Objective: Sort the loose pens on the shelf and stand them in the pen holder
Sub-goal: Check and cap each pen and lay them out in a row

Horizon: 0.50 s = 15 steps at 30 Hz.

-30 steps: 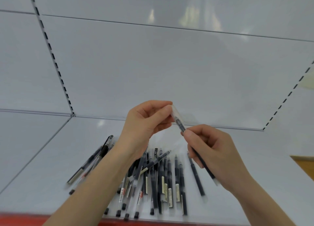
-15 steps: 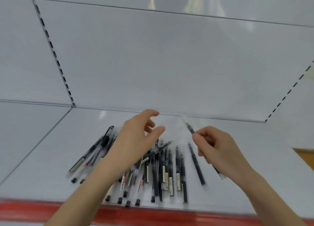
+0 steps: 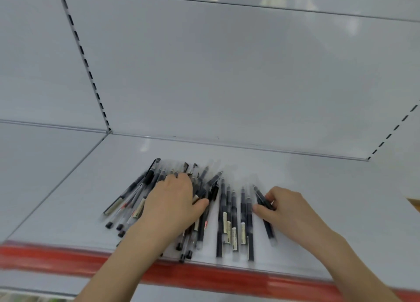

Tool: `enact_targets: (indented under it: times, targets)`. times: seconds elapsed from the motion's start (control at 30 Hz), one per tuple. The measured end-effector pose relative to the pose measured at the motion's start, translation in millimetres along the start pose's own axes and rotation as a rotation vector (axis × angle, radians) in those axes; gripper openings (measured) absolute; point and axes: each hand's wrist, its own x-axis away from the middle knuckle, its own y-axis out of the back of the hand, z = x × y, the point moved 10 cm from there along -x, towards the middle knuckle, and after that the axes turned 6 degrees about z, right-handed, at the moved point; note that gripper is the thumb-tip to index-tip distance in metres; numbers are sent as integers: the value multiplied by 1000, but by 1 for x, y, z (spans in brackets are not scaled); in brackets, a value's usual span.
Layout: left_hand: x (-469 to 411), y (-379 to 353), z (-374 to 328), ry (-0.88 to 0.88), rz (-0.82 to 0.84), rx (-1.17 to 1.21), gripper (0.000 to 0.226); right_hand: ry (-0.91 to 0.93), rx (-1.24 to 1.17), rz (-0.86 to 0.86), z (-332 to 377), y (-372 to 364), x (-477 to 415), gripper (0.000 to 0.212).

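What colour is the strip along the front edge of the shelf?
Red. The head view shows the strip running along the shelf front, below the loose pens.

Pen pile [image 3: 136,195] sits left of centre on the shelf [image 3: 318,188], toward the front, with some ends reaching the front edge strip [image 3: 204,276]. Left hand [image 3: 175,201] rests on top of the pile. Right of the pile, a row of pens [image 3: 234,222] lies side by side, front to back, between the two hands. Right hand [image 3: 293,213] is right of the row, fingers round a single pen [image 3: 261,197] that slants just beside it. Back panel [image 3: 227,86] stands behind everything, with a slotted upright at its left [image 3: 86,61] and right [image 3: 395,129].
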Motion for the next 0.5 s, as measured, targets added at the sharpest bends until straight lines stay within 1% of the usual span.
enact_targets:
  times: [0.13, 0.27, 0.5]
  targets:
    - [-6, -1, 3, -9, 40, 35, 33, 10, 14, -3, 1, 0, -2, 27]
    - [-13, -5, 1, 2, 52, 81, 40, 32, 22, -19, 7, 0, -3, 32]
    - [-21, -11, -1, 44, 59, 228, 40, 80, -5, -45, 9, 1, -5, 33]
